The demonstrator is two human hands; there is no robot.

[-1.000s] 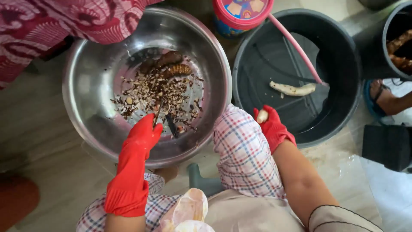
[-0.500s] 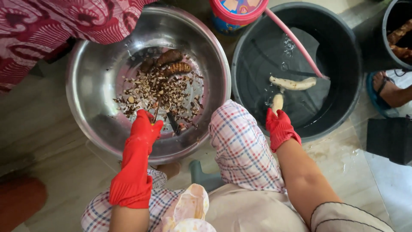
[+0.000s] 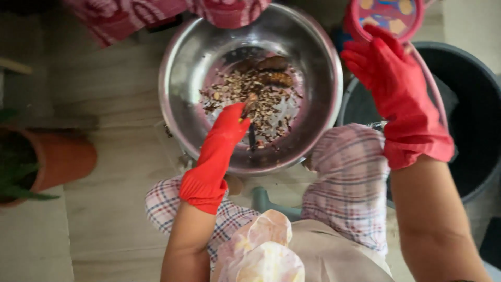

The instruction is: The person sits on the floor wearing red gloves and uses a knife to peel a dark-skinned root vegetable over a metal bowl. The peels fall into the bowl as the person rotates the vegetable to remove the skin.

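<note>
Floor: pale tiled floor (image 3: 109, 172) under everything; the person sits low over it, knees in checked cloth on either side of the work.
Black tub: large dark tub (image 3: 477, 130) at the right edge, just beside the steel bowl; its inside is mostly hidden by the right arm.
Steel bowl: wide shiny steel bowl (image 3: 182, 104) in the upper middle, standing on the floor between the knees, with a patterned red cloth of another person at its far rim.
Plant pot: terracotta pot (image 3: 62, 159) with green leaves at the left edge, well apart from the bowl.
Right hand: right hand (image 3: 396, 83) in a red rubber glove, raised over the gap between bowl and tub, palm down, fingers (image 3: 365, 49) spread and gripping nothing.
Left hand: left hand (image 3: 222, 146) in a red glove reaches into the bowl; its fingers are drawn together at a small brown piece (image 3: 250, 102), but the blur does not show whether they pinch it.
Round lid: pink-rimmed round container (image 3: 386, 15) at the top, partly behind the right glove.
Scraps: heap of brown bits and peelings (image 3: 261, 94) on the bowl's bottom, with two larger dark brown pieces (image 3: 274, 70) at its far side.
</note>
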